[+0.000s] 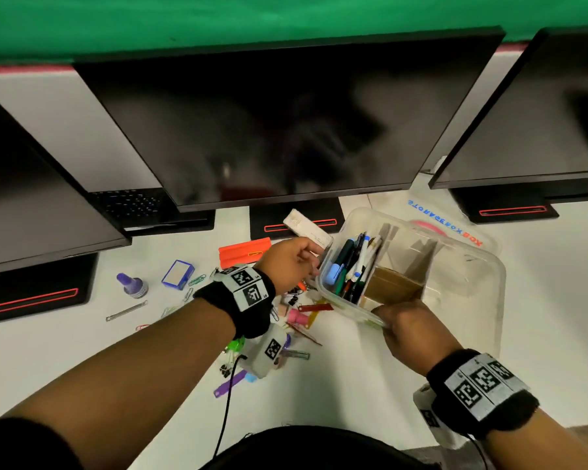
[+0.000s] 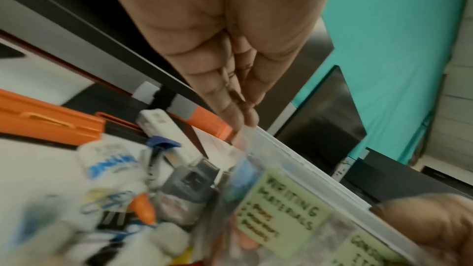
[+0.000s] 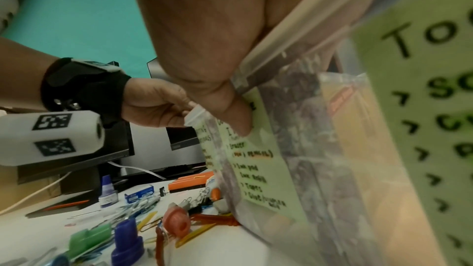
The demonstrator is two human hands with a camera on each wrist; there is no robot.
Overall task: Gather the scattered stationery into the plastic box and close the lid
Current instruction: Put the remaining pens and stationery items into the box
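Clear plastic box (image 1: 462, 286) is off the white desk (image 1: 370, 385) and tilted, open top facing away from the person, held between both hands. Right hand (image 1: 411, 330) grips the near rim: in the right wrist view the thumb lies on the outer wall over a green note while the rim runs up across the palm; the fingers are hidden. Left hand (image 1: 292, 262) is at the box's left corner; in the left wrist view its fingertips (image 2: 245, 116) meet at the rim (image 2: 294, 153), apparently pinching it, though motion blur leaves the contact unclear. Box has cardboard dividers (image 1: 398, 283); the left compartment holds pens and markers (image 1: 353, 262). Green notes (image 2: 281, 211) stuck on the outer wall, the nearest one reading "WRITING MATERIALS". Lid (image 1: 455, 218) lies flat on the desk behind the box. Still on the desk left of the box: orange case (image 1: 243, 252), purple ink bottle (image 1: 133, 286), small blue box (image 1: 178, 273), paper clips (image 1: 197, 280), pink cap (image 1: 297, 316). Dark monitors (image 1: 286, 123) stand along the back.
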